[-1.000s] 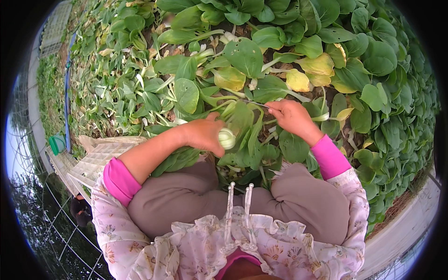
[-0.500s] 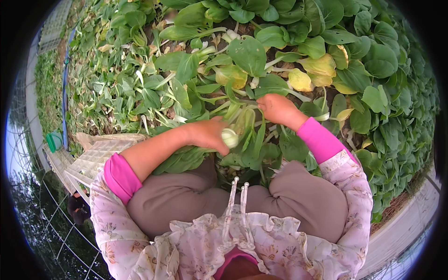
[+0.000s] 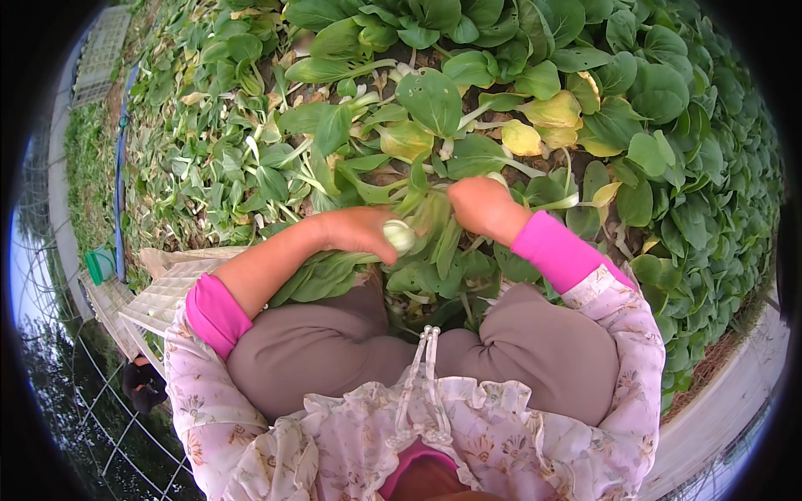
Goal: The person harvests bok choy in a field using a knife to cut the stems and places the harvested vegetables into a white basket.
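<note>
My left hand point(image 3: 363, 232) is closed round a head of bok choy point(image 3: 398, 237). Its pale, rounded base pokes out past my thumb toward the right, and broad green leaves point(image 3: 322, 280) trail below my wrist. My right hand point(image 3: 487, 206) is a closed fist at the same height, a short way to the right. Pale green leaf stalks point(image 3: 434, 204) run up to its fingers, which seem to grip a bok choy leaf; the grip itself is hidden. A small pale knob point(image 3: 497, 178) shows just beyond the knuckles, and I cannot tell whether it is held.
Standing bok choy point(image 3: 668, 92) grows thickly at the far right. Cut leaves point(image 3: 209, 159) litter the ground on the left, with yellowed leaves point(image 3: 555, 117) ahead. A white plastic crate point(image 3: 171, 292) stands at my left, near a green container point(image 3: 100, 265) and blue hose point(image 3: 119, 175).
My left hand has moved slightly up and left with the bok choy. My right hand has turned more knuckles-up and come a little left. The view has shifted slightly.
</note>
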Demonstrator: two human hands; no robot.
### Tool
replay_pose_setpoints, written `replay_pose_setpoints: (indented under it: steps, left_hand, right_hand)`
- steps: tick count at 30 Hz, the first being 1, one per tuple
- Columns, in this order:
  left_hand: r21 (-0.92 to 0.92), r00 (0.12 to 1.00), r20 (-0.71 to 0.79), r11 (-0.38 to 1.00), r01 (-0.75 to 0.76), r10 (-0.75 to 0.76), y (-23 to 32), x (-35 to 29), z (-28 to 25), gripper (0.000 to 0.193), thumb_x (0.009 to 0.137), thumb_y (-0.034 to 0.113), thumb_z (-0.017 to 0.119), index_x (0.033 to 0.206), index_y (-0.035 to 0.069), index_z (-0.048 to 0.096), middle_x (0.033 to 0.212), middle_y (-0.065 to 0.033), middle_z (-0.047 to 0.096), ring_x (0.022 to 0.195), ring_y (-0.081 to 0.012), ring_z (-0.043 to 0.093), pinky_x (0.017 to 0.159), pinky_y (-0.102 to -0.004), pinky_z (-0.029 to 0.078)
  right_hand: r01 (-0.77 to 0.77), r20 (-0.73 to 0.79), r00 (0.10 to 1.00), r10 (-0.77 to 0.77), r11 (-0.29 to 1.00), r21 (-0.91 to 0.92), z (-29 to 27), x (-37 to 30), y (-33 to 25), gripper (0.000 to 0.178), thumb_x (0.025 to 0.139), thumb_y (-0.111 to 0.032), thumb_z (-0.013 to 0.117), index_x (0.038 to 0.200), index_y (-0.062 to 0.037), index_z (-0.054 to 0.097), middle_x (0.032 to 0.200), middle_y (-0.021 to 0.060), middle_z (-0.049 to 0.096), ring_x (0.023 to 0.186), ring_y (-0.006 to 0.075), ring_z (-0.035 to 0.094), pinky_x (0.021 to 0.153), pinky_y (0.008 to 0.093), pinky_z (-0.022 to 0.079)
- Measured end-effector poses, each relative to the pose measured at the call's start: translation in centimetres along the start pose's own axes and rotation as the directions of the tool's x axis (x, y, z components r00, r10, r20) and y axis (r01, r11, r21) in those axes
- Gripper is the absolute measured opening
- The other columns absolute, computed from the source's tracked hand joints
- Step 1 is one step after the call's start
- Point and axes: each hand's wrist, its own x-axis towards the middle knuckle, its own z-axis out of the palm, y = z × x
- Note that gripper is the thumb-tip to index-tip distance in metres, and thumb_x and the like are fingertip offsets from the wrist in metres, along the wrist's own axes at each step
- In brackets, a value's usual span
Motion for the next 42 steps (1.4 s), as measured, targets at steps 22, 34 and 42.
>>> replay_pose_setpoints:
  steps: [22,34,42]
  left_hand:
    - [0.136,0.855,-0.069,0.854,-0.502,0.514,3.5,-6.4,-3.5,0.091,0.056,0.038,0.073,0.134,0.006,0.040,0.137,-0.0121,0.041,0.134,-0.0345,0.024,0.110,-0.0446,0.016]
    - [0.177,0.756,-0.196,0.781,-0.599,0.624,4.5,-6.4,-3.4,0.092,0.055,0.038,0.073,0.136,0.009,0.039,0.150,-0.0185,0.012,0.137,-0.0322,0.018,0.109,-0.0436,0.016]
    - [0.097,0.839,-0.116,0.847,-0.523,0.532,6.6,-4.9,-2.4,0.089,0.050,0.021,0.075,0.133,0.013,0.044,0.145,-0.0202,0.022,0.133,-0.0290,0.027,0.107,-0.0365,0.023]
  right_hand:
    - [0.409,-0.506,0.819,0.271,0.343,0.846,-6.1,-6.5,2.3,0.059,0.075,-0.028,0.076,0.123,-0.0033,0.051,0.096,-0.0005,0.060,0.065,0.0074,0.048,0.055,0.0258,0.042]
    - [0.544,-0.567,0.749,0.342,0.169,0.822,-5.9,-6.0,2.1,0.039,0.078,-0.009,0.071,0.112,-0.0043,0.054,0.084,-0.0047,0.058,0.059,0.0004,0.043,0.051,0.0161,0.036]
    - [0.547,-0.602,0.791,0.112,0.313,0.776,-6.9,-6.5,1.2,0.036,0.079,-0.004,0.066,0.113,-0.0029,0.054,0.090,-0.0026,0.058,0.065,0.0015,0.046,0.056,0.0165,0.038]
